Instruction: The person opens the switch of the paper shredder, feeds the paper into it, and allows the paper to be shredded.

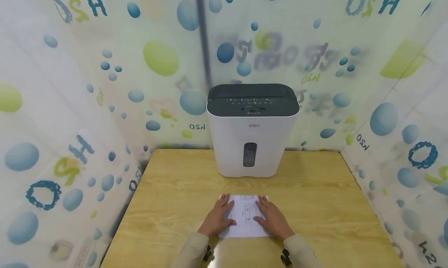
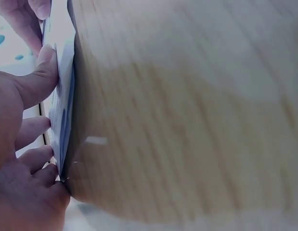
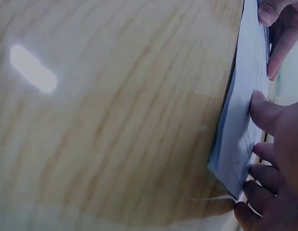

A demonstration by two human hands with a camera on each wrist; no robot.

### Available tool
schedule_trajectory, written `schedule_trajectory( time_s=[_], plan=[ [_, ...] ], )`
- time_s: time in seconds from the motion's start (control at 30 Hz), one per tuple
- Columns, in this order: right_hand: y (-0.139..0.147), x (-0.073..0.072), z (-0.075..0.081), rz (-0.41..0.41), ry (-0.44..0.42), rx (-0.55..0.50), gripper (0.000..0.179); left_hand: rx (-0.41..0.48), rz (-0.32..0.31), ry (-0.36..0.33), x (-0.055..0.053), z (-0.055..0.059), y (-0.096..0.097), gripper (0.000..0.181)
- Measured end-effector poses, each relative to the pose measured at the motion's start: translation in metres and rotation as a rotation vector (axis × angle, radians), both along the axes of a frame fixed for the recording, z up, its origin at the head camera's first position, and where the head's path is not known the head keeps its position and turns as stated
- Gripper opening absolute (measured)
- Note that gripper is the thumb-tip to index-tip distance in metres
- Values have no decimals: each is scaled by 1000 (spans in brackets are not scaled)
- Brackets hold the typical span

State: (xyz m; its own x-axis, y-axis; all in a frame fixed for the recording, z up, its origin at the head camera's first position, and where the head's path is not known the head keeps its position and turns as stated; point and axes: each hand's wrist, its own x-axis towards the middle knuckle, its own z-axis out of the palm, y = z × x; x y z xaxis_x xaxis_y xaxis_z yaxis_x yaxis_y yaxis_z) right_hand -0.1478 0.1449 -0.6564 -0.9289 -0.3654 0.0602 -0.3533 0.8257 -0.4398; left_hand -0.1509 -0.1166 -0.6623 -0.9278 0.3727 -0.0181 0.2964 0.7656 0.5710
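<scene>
Paper (image 1: pixel 245 217) lies in front of the shredder (image 1: pixel 231 143), under the left grip (image 1: pixel 217 218) and right grip (image 1: pixel 273 218), both spread wide, clasping nothing, where even pressure should best hold it flat.

So it's white paper (image 1: pixel 245 221) lying flat on the near half of the wooden table (image 1: pixel 168 209), roughly mid-way left to right. Top side's got thin black line drawings, boxy diagram stuff, with tiny lettering too small to read. From both wrist views you can see layers along the near edge, slightly gapped, though I can't tell if it's one folded sheet or several. Left hand (image 1: pixel 215 218) rests on the left side, right hand (image 1: pixel 275 219) on the right, thumbs on top pointing inward.
</scene>
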Motion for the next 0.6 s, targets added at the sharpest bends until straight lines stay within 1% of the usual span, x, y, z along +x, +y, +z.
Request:
schedule_trajectory(
  time_s=[0.13, 0.3, 0.43, 0.53, 0.6],
  plan=[
    [-3, 0, 3, -21, -11, -2, 62, 13, 2, 15, -2, -2, 0, 79],
    [-5, -1, 5, -43, 11, -34, 63, 34, 16, 16, -4, -3, -2, 80],
    [-5, -5, 4, -81, 13, -111, 65, 36, 24, 12, -4, -2, -2, 80],
    [-4, -10, 3, -116, -18, -182, 67, 52, 27, -4, -3, -1, -1, 82],
    [-2, -13, 4, -124, -37, -229, 60, 66, 18, -5, -2, 0, 0, 87]
  ],
)
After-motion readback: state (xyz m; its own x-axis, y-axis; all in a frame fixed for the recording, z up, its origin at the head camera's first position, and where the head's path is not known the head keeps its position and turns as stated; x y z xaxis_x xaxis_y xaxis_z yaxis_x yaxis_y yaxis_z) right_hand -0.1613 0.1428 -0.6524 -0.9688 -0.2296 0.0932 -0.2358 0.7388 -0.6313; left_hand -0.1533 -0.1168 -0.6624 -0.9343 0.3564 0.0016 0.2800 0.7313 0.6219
